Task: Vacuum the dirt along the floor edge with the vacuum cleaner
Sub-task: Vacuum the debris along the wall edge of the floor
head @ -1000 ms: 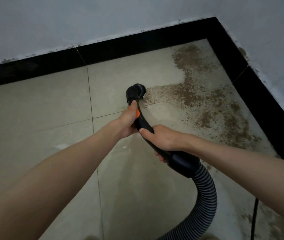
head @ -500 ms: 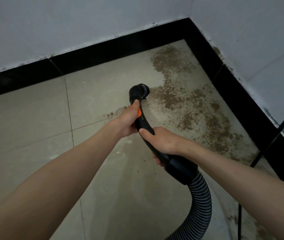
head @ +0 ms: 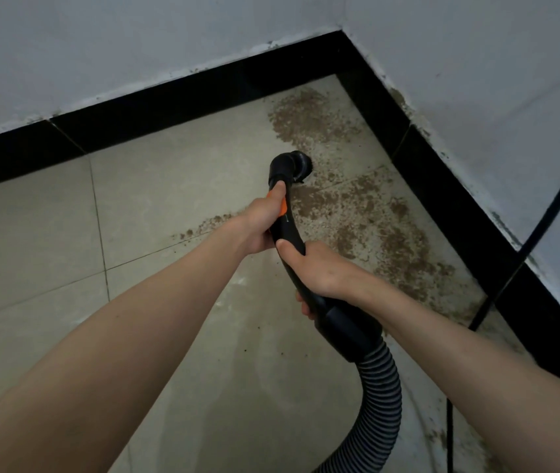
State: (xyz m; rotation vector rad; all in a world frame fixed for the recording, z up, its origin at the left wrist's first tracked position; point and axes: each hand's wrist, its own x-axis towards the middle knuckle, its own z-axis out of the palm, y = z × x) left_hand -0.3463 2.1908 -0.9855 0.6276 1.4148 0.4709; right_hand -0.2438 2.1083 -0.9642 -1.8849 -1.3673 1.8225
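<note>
Brown dirt (head: 367,213) is spread over the beige floor tiles in the room corner, along the black skirting on the right. A black vacuum handle (head: 289,230) with an orange button ends in a round nozzle (head: 297,163) that sits at the dirt's left edge. My left hand (head: 260,227) grips the upper handle, thumb on the orange button. My right hand (head: 319,271) grips the handle lower down, just above the ribbed grey hose (head: 381,401).
Black skirting (head: 183,100) runs along both white walls and meets in the corner at the top. A thin black cable (head: 524,240) hangs down the right wall onto the floor. A thin trail of dirt (head: 210,225) lies left of my left hand.
The nozzle has moved right and forward, further into the dirt patch toward the corner. My view has shifted, so more of the right wall and the cable shows.
</note>
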